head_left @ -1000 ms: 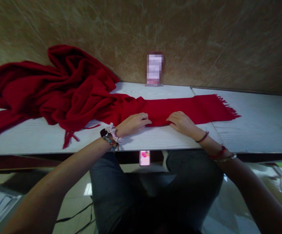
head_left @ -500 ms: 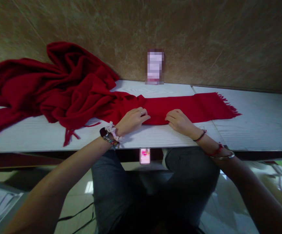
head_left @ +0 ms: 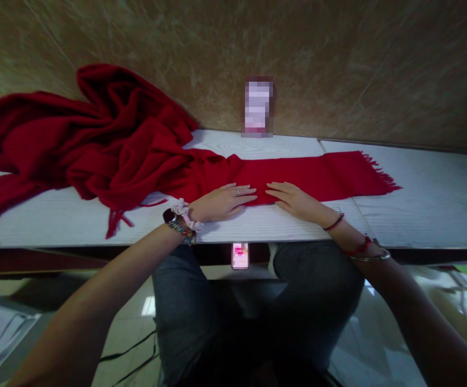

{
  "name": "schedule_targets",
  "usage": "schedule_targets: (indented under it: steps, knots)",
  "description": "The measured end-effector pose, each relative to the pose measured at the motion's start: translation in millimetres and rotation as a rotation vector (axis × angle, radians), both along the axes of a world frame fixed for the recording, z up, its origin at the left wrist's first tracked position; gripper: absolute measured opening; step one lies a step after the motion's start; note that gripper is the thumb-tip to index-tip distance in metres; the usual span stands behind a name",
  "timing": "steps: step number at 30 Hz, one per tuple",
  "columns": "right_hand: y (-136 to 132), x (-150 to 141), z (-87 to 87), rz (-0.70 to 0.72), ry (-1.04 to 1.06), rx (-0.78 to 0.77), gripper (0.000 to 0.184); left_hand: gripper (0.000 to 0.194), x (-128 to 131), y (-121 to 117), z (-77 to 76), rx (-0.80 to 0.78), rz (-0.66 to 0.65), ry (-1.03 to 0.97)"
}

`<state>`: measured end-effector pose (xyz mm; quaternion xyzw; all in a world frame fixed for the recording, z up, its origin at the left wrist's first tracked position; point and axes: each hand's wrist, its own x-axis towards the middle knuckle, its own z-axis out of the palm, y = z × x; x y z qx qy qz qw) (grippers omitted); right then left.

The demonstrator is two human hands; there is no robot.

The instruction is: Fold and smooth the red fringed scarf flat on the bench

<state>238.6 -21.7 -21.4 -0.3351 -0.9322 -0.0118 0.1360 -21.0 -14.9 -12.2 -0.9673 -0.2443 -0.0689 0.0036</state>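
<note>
Red scarf (head_left: pixel 169 161) lies lengthwise on the white desk (head_left: pixel 438 199). Left part bunched in loose folds, up against the wall (head_left: pixel 358 64); right part flat in a narrow strip, fringe at its right end, more fringe hanging out near the front on the left. Left hand (head_left: pixel 225 201) palm down, fingers extended over the strip's near edge, just beside the folds. Right hand (head_left: pixel 293 201) the same, facing it, small gap between fingertips. Both hands relaxed and spread, touching cloth, gripping nothing. Left: ring (head_left: pixel 237 192), scrunchie (head_left: pixel 185 212), watch (head_left: pixel 169 216). Right wrist: red bands, silver bangle (head_left: pixel 372 257) farther up. Pixelated panel (head_left: pixel 257 107) at desk's back edge, by the wall; contents unreadable. Smaller pixelated patch (head_left: pixel 240 256) below the front edge, between the knees. Jeans (head_left: pixel 185 290) under that, then tiled floor (head_left: pixel 130 322), black cord (head_left: pixel 132 346) at left.
</note>
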Motion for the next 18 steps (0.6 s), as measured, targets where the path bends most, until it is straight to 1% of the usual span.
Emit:
schedule_targets:
  steps: [3,6,10,13,18]
  knots:
    - [0.6,0.8,1.2,0.018,0.01,0.069,0.032,0.036,0.5,1.2,-0.5,0.05,0.033,-0.045]
    - [0.3,0.3,3.3,0.015,0.033,0.129,0.031,0.035,-1.6,1.5,-1.1,0.08,0.058,-0.132]
    - [-1.5,-0.2,5.3,0.014,0.051,0.168,0.031,0.035,-4.6,0.4,-1.5,0.08,0.016,-0.196]
    - [-2.1,0.4,4.8,0.023,0.038,0.197,0.03,0.034,-5.4,0.0,-1.5,0.048,-0.025,-0.186]
    - [-2.1,0.8,3.6,0.056,-0.015,0.25,0.027,0.035,-5.4,-0.2,-1.1,0.003,-0.052,-0.152]
